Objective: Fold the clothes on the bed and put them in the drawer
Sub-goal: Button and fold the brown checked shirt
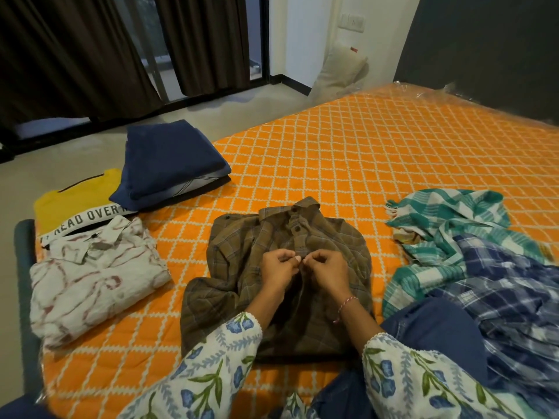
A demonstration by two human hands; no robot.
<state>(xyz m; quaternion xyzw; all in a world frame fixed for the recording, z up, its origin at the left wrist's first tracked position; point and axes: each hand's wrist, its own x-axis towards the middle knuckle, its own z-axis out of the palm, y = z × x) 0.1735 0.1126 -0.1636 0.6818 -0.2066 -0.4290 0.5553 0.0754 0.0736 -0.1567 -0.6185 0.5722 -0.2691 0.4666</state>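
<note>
A brown checked shirt [242, 267] lies front-up in the middle of the orange quilted bed [363, 164], collar away from me. My left hand [279, 269] and my right hand [326, 270] meet over its button placket, each pinching the fabric there with curled fingers. To the left lie a folded white patterned shirt [93, 276], a folded yellow T-shirt [72, 207] with printed lettering, and a folded navy stack [172, 161]. An unfolded heap at the right holds a teal checked cloth [447, 231] and a blue plaid garment [508, 297].
A blue garment [435, 331] lies by my right forearm. The bed's left edge has a dark padded rim [24, 282]; grey floor lies beyond. Dark curtains [75, 55] hang at the back, and a pillow [341, 71] leans on the wall. No drawer is in view.
</note>
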